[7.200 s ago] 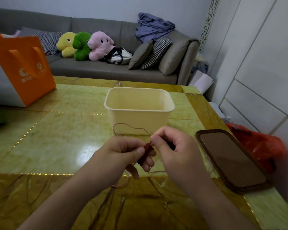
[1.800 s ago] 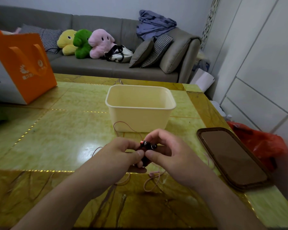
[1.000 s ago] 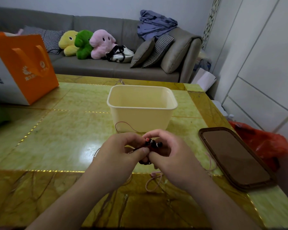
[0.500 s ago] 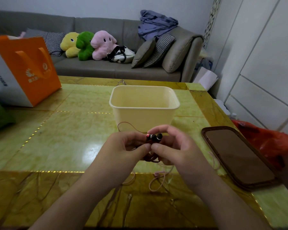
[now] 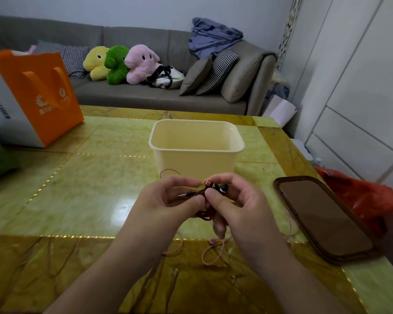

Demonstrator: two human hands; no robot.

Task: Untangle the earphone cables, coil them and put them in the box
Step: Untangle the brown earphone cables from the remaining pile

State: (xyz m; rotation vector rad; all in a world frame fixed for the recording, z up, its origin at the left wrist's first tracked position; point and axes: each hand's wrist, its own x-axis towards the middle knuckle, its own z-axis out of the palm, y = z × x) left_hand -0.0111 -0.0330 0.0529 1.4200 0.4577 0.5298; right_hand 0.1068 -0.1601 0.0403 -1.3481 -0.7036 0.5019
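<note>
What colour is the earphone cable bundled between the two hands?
Dark red, coiled below the right hand's thumb; the head view shows the cable best.

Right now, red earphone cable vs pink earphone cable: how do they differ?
The red earphone cable is bunched into a small bundle held off the table in both the left hand and the right hand; the pink earphone cable lies loose on the table, untouched. Red shows its earbuds and jack plug; pink shows only loops, ends hidden. Red is dark, pink pale. Neither is in the box yet.
</note>
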